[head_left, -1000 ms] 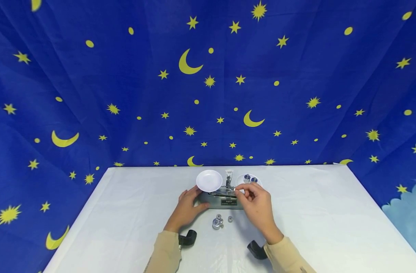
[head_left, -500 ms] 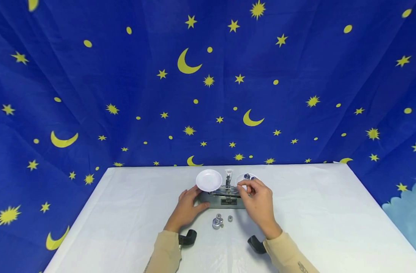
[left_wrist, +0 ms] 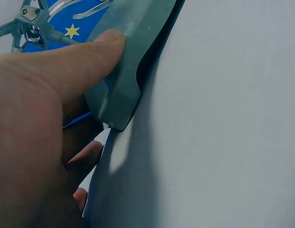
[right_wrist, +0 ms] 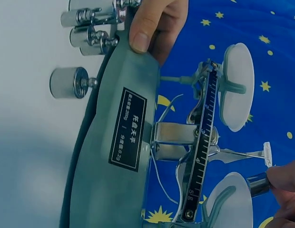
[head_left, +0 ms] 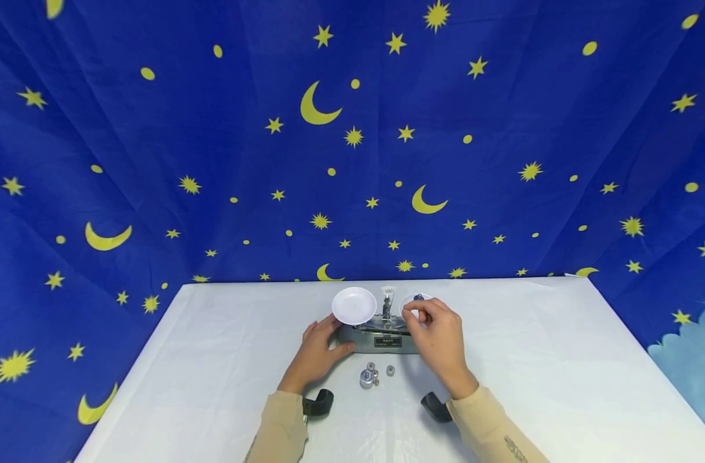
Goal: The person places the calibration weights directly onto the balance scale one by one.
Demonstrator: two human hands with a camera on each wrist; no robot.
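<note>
A green-grey balance scale (head_left: 364, 341) stands on the table, with a white left pan (head_left: 354, 306) and a right pan (head_left: 407, 302). My left hand (head_left: 314, 357) grips the left end of its base, thumb on the front face (left_wrist: 121, 71) and fingers behind. Between thumb and finger, my right hand (head_left: 439, 341) pinches a small metal weight (right_wrist: 258, 184) at the right pan's rim; whether it touches the pan I cannot tell. One knobbed weight (head_left: 419, 298) shows on that pan behind the hand. The graduated beam (right_wrist: 201, 147) crosses the scale's front.
Several metal weights (head_left: 366, 379) are clustered on the white table (head_left: 213, 360) before the scale. A single weight (head_left: 390, 370) stands just right of them. Black curved wrist mounts (head_left: 319, 403) project by both wrists. A blue star-patterned cloth (head_left: 242, 161) hangs behind.
My right hand has shifted slightly right and up, from in front of the beam to the right pan, covering one of the weights there. My left hand keeps its hold.
</note>
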